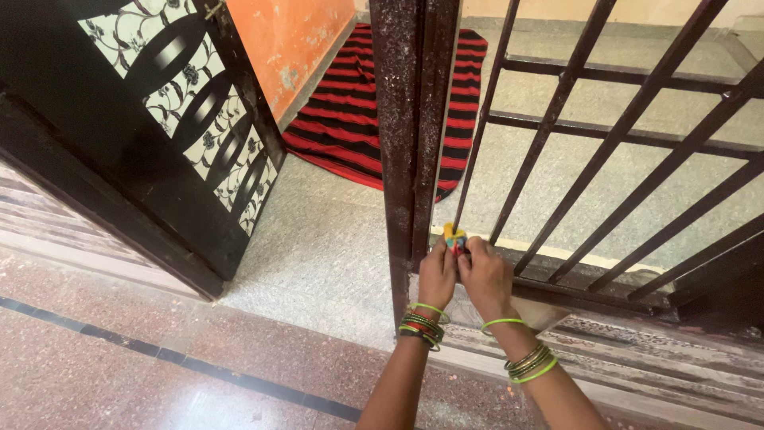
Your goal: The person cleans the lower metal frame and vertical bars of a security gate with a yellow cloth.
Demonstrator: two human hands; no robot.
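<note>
Two hands at the foot of one dark metal gate (605, 135). Left hand (437, 276) and right hand (484, 276) pinch together on one small yellow-red-blue object (454, 236), held just beside the rusty gate post (414, 119). Bangles on both wrists. One red-black striped mat (358, 111) beyond; one open patterned door (159, 119) left.

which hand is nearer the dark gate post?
Left. The left hand sits right beside the dark gate post, at its foot. The right hand is farther out, toward the barred gate. Both pinch a small colourful object.
</note>
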